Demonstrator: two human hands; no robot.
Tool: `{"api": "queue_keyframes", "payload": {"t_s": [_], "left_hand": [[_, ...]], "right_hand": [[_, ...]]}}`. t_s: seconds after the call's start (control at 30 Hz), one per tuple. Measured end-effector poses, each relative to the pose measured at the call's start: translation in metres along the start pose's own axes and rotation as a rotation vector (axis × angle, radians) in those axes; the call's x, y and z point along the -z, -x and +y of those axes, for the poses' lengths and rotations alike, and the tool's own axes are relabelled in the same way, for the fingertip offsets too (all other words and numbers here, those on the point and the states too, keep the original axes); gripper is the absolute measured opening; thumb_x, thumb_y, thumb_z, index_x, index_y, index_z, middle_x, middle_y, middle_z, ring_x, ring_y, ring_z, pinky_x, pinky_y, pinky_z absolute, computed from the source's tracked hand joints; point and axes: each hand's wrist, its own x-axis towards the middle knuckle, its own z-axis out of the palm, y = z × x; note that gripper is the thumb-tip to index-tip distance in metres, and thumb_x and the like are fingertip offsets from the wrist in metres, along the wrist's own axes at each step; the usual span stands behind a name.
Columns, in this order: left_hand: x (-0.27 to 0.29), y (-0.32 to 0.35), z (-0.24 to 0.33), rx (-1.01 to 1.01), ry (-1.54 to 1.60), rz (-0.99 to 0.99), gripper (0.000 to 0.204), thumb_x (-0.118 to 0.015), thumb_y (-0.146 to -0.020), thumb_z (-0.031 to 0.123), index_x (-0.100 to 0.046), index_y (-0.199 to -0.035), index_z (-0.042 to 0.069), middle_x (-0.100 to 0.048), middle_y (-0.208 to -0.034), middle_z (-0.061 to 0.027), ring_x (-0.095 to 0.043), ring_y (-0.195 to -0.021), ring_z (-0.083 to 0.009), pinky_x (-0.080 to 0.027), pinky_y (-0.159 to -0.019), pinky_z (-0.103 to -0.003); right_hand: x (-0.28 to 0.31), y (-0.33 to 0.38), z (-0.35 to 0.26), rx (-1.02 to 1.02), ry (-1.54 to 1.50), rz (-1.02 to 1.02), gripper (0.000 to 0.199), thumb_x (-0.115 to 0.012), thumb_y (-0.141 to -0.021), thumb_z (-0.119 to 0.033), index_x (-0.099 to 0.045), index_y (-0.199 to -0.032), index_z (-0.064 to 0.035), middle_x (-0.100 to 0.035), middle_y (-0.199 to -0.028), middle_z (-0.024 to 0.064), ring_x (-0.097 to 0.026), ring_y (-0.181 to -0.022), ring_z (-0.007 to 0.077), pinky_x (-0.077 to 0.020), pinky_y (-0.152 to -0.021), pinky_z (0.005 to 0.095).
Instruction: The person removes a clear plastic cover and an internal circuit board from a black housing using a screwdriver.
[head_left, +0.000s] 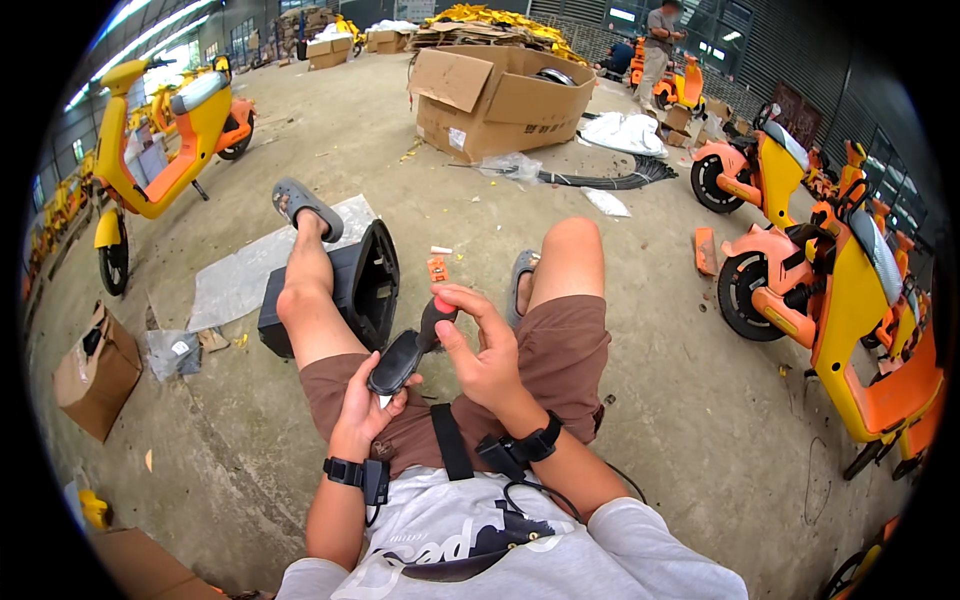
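Note:
My left hand (365, 405) is closed around a glossy black oval part (396, 362), held above my lap; a small white piece shows under it. My right hand (485, 350) pinches the red end of a short black bulb-shaped handle (432, 322), which looks like a screwdriver's. Its lower end meets the oval part's upper edge, and I cannot see whether a shaft goes into it. A black open-ended plastic box (375, 285) stands on the floor by my left leg. Just beyond my hands lies a small orange packet (437, 268).
Yellow-and-orange scooters stand at the left (175, 165) and along the right (835, 310). A large open cardboard box (510, 105) is ahead, with black cables (630, 175) beside it. A smaller carton (97, 375) sits at left. A person (660, 40) stands far back.

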Motion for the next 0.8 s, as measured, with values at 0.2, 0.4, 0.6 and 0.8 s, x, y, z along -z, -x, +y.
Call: {"api": "queue_keyframes", "payload": {"t_s": [0.2,0.4,0.6,0.8], "left_hand": [[0.006,-0.001,-0.002,-0.009,-0.037,-0.050,0.051,-0.041,-0.100,0.044,-0.059,-0.116,-0.001,-0.069,-0.093,-0.0236,-0.059,-0.051,-0.0191,-0.047,-0.045,-0.026],[0.006,-0.003,-0.001,-0.003,-0.011,-0.022,0.051,-0.042,-0.101,0.044,-0.060,-0.117,-0.001,-0.069,-0.095,-0.0239,-0.059,-0.052,-0.0194,-0.046,-0.046,-0.026],[0.006,-0.005,-0.003,-0.009,-0.033,-0.030,0.050,-0.041,-0.101,0.044,-0.059,-0.119,0.001,-0.069,-0.095,-0.0243,-0.059,-0.052,-0.0198,-0.046,-0.046,-0.027],[0.012,-0.006,-0.002,-0.001,0.023,-0.084,0.054,-0.039,-0.101,0.044,-0.056,-0.123,-0.001,-0.068,-0.102,-0.0246,-0.059,-0.055,-0.0201,-0.044,-0.047,-0.027]], "right_hand": [[-0.001,0.004,0.006,-0.111,0.014,0.113,0.031,-0.066,-0.087,-0.002,-0.061,-0.118,-0.0029,-0.061,-0.126,0.0153,-0.061,-0.110,0.0226,-0.0453,-0.097,0.0337],[0.006,0.003,0.007,-0.036,-0.096,-0.130,0.033,-0.061,-0.093,-0.005,-0.052,-0.126,-0.0019,-0.056,-0.133,0.0170,-0.053,-0.124,0.0234,-0.0397,-0.106,0.0363],[0.003,0.003,0.001,-0.047,-0.035,-0.130,0.036,-0.069,-0.087,-0.002,-0.056,-0.120,-0.0018,-0.061,-0.123,0.0133,-0.057,-0.115,0.0214,-0.0418,-0.102,0.0339],[0.001,0.006,0.012,-0.103,-0.018,0.141,0.036,-0.072,-0.084,-0.004,-0.060,-0.118,-0.0019,-0.064,-0.109,0.0087,-0.061,-0.099,0.0180,-0.0478,-0.090,0.0306]]}}
